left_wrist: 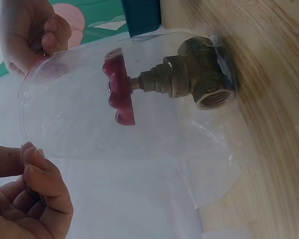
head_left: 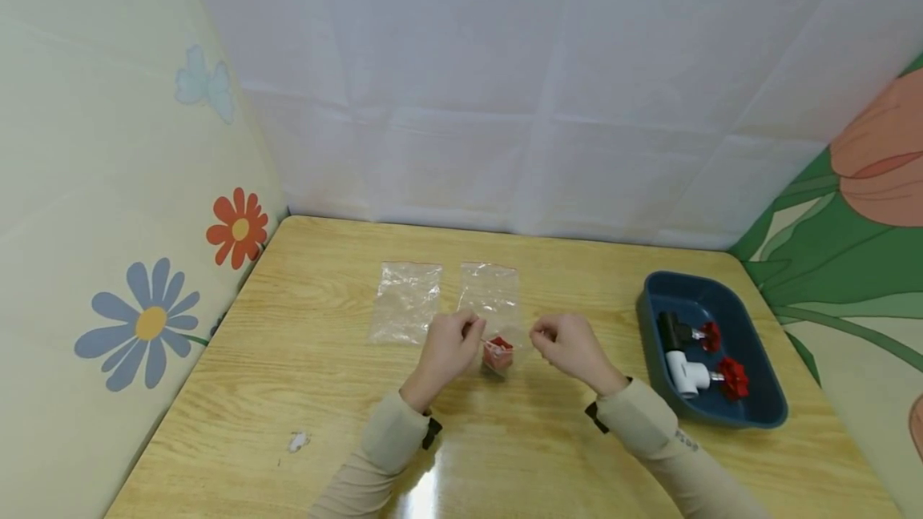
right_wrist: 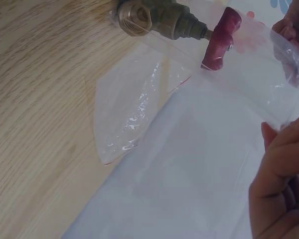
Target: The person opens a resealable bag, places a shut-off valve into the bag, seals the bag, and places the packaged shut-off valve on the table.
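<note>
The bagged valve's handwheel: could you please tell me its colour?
The handwheel is dark red, seen best in the left wrist view.

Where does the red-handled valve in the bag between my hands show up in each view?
Head: the valve is below centre, between left hand and right hand.
Left wrist: the valve is above centre, red handle toward the left.
Right wrist: the valve is at the top edge, handle toward the right.
Shared landmark: the wooden table.

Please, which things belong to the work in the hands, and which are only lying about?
In the work:
left hand, right hand, pinching the clear bag
brass valve inside it

Lying about, untouched, though perhaps related:
two flat bags
blue tray, black valve, white valve
</note>
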The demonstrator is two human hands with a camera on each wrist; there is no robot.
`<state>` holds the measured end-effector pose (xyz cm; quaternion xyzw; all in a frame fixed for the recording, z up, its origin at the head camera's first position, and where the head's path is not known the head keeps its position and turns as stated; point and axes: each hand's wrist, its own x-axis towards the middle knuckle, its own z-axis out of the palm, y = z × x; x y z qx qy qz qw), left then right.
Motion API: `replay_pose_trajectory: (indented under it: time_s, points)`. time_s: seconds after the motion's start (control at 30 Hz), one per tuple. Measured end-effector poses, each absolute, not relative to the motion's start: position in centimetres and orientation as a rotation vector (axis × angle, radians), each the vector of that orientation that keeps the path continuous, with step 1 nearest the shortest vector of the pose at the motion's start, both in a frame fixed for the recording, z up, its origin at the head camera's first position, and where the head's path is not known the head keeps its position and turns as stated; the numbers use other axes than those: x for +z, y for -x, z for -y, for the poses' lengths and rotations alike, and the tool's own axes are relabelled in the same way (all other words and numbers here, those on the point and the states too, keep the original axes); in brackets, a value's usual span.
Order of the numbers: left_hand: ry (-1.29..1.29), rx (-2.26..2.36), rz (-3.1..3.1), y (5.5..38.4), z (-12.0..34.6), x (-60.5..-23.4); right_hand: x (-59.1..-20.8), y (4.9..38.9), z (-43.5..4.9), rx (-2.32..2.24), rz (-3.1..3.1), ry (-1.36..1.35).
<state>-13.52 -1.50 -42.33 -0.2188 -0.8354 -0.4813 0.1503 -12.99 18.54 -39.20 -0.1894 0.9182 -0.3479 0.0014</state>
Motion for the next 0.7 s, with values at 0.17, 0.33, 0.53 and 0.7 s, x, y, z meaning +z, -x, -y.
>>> replay_pose_trajectory:
  time_s: [0.17, 0.33, 0.53, 0.7]
  points:
    - [0.621, -1.39, 2.395, 13.3, 1.7, -41.9, -38.9, 12.9, -18.4, -1.099, -2.885, 0.606]
    - [0.616, -1.395, 2.398, 13.3, 1.9, -41.6, -38.7, 12.9, -18.2, -1.099, -2.901, 0.614]
    - [0.624, -1.402, 2.393, 13.2, 2.1, -41.2, -38.4, 12.9, -18.0, -1.097, -2.923, 0.634]
    - [0.629, -1.395, 2.386, 13.2, 2.1, -41.3, -38.2, 12.9, -17.9, -1.083, -2.939, 0.663]
